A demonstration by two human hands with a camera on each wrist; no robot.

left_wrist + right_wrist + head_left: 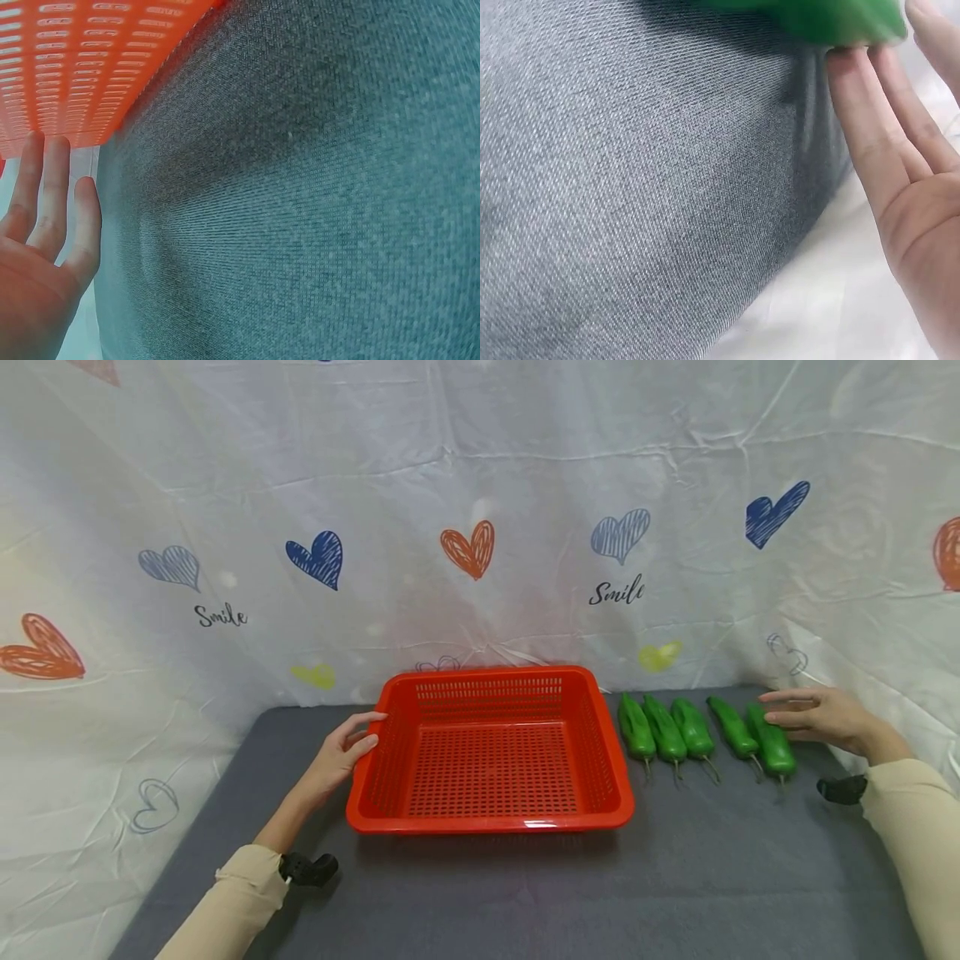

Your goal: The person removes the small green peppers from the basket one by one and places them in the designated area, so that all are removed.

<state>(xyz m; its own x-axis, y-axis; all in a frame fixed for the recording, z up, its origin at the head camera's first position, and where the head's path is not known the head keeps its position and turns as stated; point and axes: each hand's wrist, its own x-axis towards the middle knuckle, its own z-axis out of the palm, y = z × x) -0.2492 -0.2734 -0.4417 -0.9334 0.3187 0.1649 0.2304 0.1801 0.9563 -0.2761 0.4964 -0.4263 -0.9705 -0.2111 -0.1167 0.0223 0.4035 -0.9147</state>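
A red plastic basket (491,768) with slotted walls stands on the grey cloth. My left hand (339,758) touches its left rim in the head view; in the left wrist view, straight fingers (54,187) reach to the outer wall. Several green peppers lie in a row to the basket's right, stems toward me. At the rightmost pepper (771,745), my right hand (828,720) reaches over its upper end from the right. The right wrist view shows fairly straight fingers (859,112) touching the green pepper (832,19), with the thumb apart. The fingers' far side is hidden.
A pepper (733,727) lies just left of the touched one, and three more, including a pepper (636,727) by the basket, sit beyond a small gap. Behind the grey cloth (480,893) hangs a white curtain (525,527) printed with hearts, which also runs along both sides.
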